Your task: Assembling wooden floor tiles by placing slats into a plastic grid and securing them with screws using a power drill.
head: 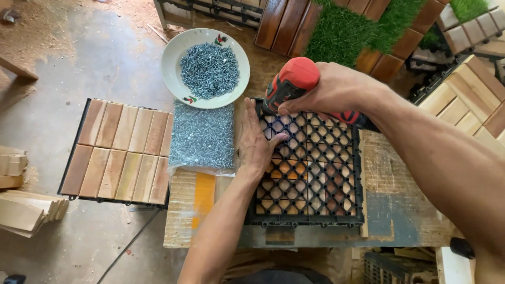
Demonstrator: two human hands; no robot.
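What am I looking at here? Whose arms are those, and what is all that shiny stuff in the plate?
This is one picture, taken by a camera worn on a person's head, so you look down at that person's own two arms. The right hand grips a red and black power drill, pointing down at a black plastic grid. The left hand lies flat on that grid and holds it steady. Through the holes you can see wood underneath. The grid sits on a worn wooden workbench. The shiny stuff is screws: a pile in a white plate and more in a clear bag. On the left lies a finished tile of wooden slats.
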